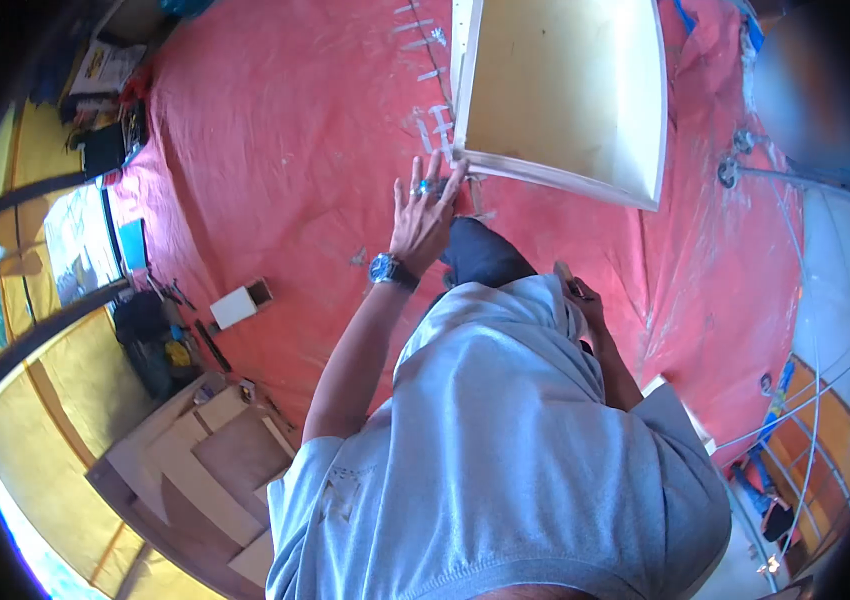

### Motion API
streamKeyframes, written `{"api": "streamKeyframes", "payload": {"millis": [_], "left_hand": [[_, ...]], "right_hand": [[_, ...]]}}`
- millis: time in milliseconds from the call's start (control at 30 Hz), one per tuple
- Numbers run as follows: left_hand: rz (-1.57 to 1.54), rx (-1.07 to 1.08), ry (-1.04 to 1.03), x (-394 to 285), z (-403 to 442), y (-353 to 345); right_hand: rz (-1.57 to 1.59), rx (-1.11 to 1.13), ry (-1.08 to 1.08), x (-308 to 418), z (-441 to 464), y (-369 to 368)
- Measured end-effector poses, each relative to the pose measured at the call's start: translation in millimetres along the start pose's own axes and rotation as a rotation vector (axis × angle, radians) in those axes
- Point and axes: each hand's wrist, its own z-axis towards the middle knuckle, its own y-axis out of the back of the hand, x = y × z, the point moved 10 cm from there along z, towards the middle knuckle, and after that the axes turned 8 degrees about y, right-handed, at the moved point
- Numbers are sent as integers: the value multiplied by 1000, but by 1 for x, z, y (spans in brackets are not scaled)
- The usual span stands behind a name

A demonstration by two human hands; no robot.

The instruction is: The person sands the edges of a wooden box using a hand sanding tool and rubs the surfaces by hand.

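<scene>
Ahead, a white-rimmed rectangular box point(555, 100) opens upward on red sheeting point(285, 140), far end cropped, long axis unclear; left hand point(425, 218) spread at its near-left corner; right hand point(586, 299), state unclear; small white carton point(236, 307) leftward.

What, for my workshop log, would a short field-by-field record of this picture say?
Left hand: the left hand, fingers spread, forefinger at the near-left corner of the drawer-like box
Left wrist: wristwatch
Right hand: the right hand, beside the grey T-shirt; its grip is unclear
Main item: open, white-rimmed drawer-like box, cut off by the top of the picture
Ground: red sheet
Off to the left: small white carton
</scene>
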Motion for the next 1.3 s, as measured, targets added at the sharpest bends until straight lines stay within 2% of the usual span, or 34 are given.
{"api": "streamKeyframes", "payload": {"millis": [100, 200, 233, 267, 333, 433, 533, 600, 733, 800, 900, 1000, 1067, 1100, 1167, 1200, 1300], "left_hand": [[114, 85, -81, 10, 36, 3], [175, 179, -169, 20, 48, 4], [177, 199, -209, 28, 50, 3], [174, 226, -251, 32, 52, 2], [204, 330, -309, 41, 54, 3], [260, 413, -408, 42, 71, 5], [199, 451, -522, 44, 79, 9], [231, 537, -589, 46, 89, 8], [225, 617, -738, 32, 105, 20], [300, 644, -863, 32, 115, 18], [427, 421, -1233, 63, 124, -11], [221, 616, -1147, 45, 154, 31], [205, 645, -1065, 69, 191, 19], [205, 660, -1022, 87, 215, 8], [23, 464, -987, 113, 274, 4], [-24, 453, -977, 114, 304, 9], [-17, 321, -993, 77, 381, 29]], "right_hand": [[-31, -125, -201, 77, -24, -22], [163, -179, -130, 39, 8, -54], [72, -230, -96, 58, 12, -60], [164, -165, -193, 78, 12, -74], [84, -187, -180, 132, 10, -85], [222, -374, -149, 62, 36, -111], [347, -415, -163, 116, 14, -124], [284, -500, -219, 125, -4, -129], [371, -657, -287, 96, -35, -164], [475, -873, -224, 76, -53, -191], [678, -1082, -119, 85, -78, -236], [904, -1268, -114, 148, -106, -268], [962, -1444, -120, 182, -115, -291], [903, -1481, -65, 227, -125, -288], [889, -1531, -33, 289, -132, -291], [881, -1555, -10, 317, -132, -285], [845, -1612, -27, 365, -119, -266]]}}
